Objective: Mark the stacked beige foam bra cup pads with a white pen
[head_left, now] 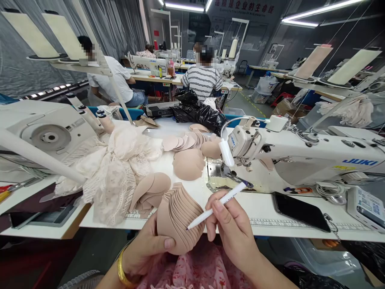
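Note:
My left hand (150,243) is closed around a fanned stack of beige bra cups (177,216), thumb pressed on the front one, just over the table's front edge. In my right hand (230,218) is a white marker pen (215,206), held between thumb and fingers. Its dark tip points down and left, at the fanned edges; whether it touches them I cannot tell. Beyond the stack lie more beige cups: a loose heap (152,190) to the left, a pile (188,164) in the middle and a spread row (186,141) behind.
A white JUKI sewing machine (300,148) stands on the right, with scissors (239,176) by its needle plate. A black phone (300,210) lies near the front edge. Cream lace fabric (120,164) is heaped on the left. Black plastic bags (198,112) and seated people are beyond.

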A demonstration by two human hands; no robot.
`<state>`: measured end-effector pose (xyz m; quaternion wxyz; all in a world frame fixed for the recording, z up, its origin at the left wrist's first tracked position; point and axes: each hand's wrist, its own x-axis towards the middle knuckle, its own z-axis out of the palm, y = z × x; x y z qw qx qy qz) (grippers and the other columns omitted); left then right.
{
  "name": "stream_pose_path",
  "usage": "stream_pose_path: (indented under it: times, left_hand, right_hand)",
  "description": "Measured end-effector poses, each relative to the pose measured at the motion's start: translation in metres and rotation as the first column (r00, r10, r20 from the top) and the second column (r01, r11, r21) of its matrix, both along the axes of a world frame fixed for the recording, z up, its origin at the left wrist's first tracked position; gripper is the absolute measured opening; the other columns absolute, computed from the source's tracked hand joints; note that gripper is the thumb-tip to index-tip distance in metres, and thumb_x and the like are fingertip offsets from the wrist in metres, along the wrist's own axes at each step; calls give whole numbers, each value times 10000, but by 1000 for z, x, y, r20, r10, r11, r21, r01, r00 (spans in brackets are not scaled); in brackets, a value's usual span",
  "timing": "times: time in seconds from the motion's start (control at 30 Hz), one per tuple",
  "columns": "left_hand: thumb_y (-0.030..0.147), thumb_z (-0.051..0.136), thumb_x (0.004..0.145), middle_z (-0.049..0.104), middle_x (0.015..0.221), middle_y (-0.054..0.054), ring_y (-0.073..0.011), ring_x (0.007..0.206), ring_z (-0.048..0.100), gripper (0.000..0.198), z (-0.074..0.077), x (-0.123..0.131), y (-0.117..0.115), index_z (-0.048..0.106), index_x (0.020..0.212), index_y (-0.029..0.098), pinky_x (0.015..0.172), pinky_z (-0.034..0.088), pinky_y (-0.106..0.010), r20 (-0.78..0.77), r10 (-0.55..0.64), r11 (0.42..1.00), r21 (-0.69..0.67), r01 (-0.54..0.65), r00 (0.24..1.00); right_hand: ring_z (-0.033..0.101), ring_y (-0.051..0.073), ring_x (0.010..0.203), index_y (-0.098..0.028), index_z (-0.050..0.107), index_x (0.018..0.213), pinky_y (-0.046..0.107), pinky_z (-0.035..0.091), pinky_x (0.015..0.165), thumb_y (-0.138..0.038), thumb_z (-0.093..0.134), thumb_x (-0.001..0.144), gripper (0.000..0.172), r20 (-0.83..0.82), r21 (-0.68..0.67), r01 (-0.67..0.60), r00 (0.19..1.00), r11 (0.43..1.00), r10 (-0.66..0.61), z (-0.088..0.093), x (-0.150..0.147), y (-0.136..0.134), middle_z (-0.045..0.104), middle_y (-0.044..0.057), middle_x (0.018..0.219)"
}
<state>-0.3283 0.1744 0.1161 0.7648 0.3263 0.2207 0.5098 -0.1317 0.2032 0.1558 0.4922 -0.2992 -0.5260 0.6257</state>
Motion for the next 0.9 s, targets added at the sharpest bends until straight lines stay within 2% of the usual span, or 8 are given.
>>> stream_pose_path:
  times: [0.13,0.2,0.33,0.53,0.63,0.77,0.9]
  left_hand:
    - [307,878,750,725,1292,-153,-375,1180,683,734,0,2,1,606,1421,185,998,557,-461,-14,9,1000,-17,-9,1000]
    - [328,883,734,737,1236,-160,-381,1102,705,805,1,2,1,567,1460,179,936,572,-472,-32,-1,1000,-22,0,999]
    - [341,883,721,748,1160,-147,-368,1039,712,933,1,3,0,466,1540,184,925,563,-477,-55,20,1000,-22,-21,998]
    - [323,862,746,754,1108,-140,-336,1011,707,855,0,2,0,494,1500,159,950,535,-457,-60,18,1000,-23,-19,998]
    - [332,870,736,738,1189,-153,-361,1099,690,857,0,2,1,503,1492,166,997,530,-481,-58,42,999,-19,-43,997]
    - [302,853,762,716,1275,-165,-353,1156,673,744,1,3,3,565,1434,161,1031,516,-475,-23,22,1000,-11,-22,999]
    - [328,806,818,775,992,-148,-299,923,716,590,8,9,3,640,1346,125,918,539,-441,-25,-56,998,24,56,998]
  right_hand:
    - [534,89,549,-205,592,974,213,421,607,-475,497,1115,320,63,53,-34,998,998,30,0,0,-1,592,-62,590]
    - [540,89,548,-208,597,992,215,430,616,-468,491,1119,309,44,45,-54,998,998,52,-1,1,-1,597,-65,591]
    - [543,85,538,-217,597,1000,211,427,611,-461,495,1120,291,-10,16,-30,1000,999,30,-3,3,-2,601,-72,590]
    - [565,97,556,-211,604,1004,221,446,614,-447,492,1122,287,33,41,-94,995,995,93,-1,1,-5,615,-58,599]
    - [553,91,543,-219,597,1010,220,443,619,-441,485,1127,275,-15,43,-52,999,998,53,-3,2,-4,611,-67,595]
    - [559,100,563,-216,595,1013,223,441,617,-433,476,1130,274,60,81,-53,997,995,49,-5,3,-5,613,-57,610]
    - [568,121,580,-197,600,1000,248,441,626,-479,480,1119,329,100,72,-95,991,993,87,-4,1,-8,629,-26,618]
